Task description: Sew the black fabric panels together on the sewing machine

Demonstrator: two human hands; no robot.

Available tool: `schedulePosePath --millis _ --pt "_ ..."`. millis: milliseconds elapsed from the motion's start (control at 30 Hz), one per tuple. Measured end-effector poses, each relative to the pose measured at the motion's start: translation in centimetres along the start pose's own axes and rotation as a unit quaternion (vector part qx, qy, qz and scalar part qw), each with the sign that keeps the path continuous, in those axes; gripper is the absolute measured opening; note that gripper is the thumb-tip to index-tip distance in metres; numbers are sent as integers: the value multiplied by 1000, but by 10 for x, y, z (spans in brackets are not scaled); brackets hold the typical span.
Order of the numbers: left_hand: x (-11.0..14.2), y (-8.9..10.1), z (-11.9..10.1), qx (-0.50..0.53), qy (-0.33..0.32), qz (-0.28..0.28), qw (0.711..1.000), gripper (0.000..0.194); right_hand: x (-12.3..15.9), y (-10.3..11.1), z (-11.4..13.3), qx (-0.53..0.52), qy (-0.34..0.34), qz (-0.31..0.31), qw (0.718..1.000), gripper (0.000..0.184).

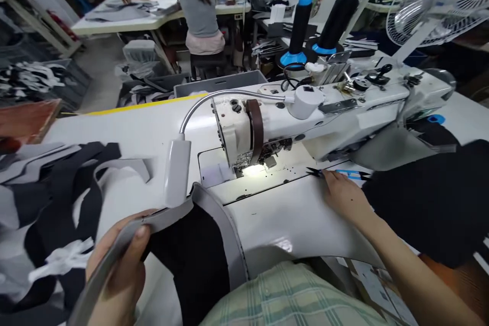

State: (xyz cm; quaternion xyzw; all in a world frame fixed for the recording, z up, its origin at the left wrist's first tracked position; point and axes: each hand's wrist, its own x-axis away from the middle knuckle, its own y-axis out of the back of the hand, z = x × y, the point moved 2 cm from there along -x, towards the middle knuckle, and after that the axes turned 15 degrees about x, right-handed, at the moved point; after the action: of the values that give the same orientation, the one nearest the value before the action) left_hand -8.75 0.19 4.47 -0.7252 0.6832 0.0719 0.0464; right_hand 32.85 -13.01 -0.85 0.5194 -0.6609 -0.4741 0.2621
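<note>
My left hand (122,265) is closed round the grey edging of a black fabric piece (194,254), thumb on top. The piece hangs in front of me, and its stitched grey border curves up near the lamp head. My right hand (346,196) is at the front edge of the sewing machine bed, fingers closed over blue-and-black thread snips (349,174). A dark tip sticks out left of the fingers; the middle of the snips is hidden. Between and beyond both hands stands a white sewing machine (275,127), its needle area lit.
A bendable lamp (178,173) stands left of the needle. Black and grey fabric strips (69,183) cover the left tabletop; dark fabric (428,204) lies right. Two black thread cones (300,30) and a fan (439,5) stand behind. Another person (194,5) works at a far table.
</note>
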Motion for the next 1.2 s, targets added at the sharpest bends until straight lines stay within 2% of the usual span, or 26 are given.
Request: schedulePosePath --millis 100,167,233,267,333,433,533,600,700,967,1200 --pt "0 -7 1 118 93 -26 988 29 5 -6 5 -15 32 3 999 32" --pt "4 -11 0 124 123 -25 984 34 6 7 26 -86 43 -42 994 26" --pt "10 -16 -3 117 138 7 983 37 5 35 54 -207 76 -97 971 25" --pt "14 -19 -4 113 142 28 983 37 5 53 70 -274 109 -124 948 25" --pt "20 -24 -9 107 139 69 982 35 5 90 101 -361 187 -118 906 26" --pt "28 -31 -17 104 127 114 980 30 1 138 140 -417 283 -143 852 33" --pt "33 -32 -22 104 113 118 981 30 -7 160 163 -436 311 -199 821 38" --pt "34 -31 -22 106 100 99 984 33 -12 163 170 -443 309 -219 813 36" --pt "33 -30 -21 109 94 83 986 36 -15 163 172 -460 314 -210 803 33" --pt "30 -37 -18 112 116 101 982 36 -20 166 173 -466 303 -218 802 32" --pt "32 -37 -17 102 111 73 986 34 -20 158 177 -513 294 -212 778 28"
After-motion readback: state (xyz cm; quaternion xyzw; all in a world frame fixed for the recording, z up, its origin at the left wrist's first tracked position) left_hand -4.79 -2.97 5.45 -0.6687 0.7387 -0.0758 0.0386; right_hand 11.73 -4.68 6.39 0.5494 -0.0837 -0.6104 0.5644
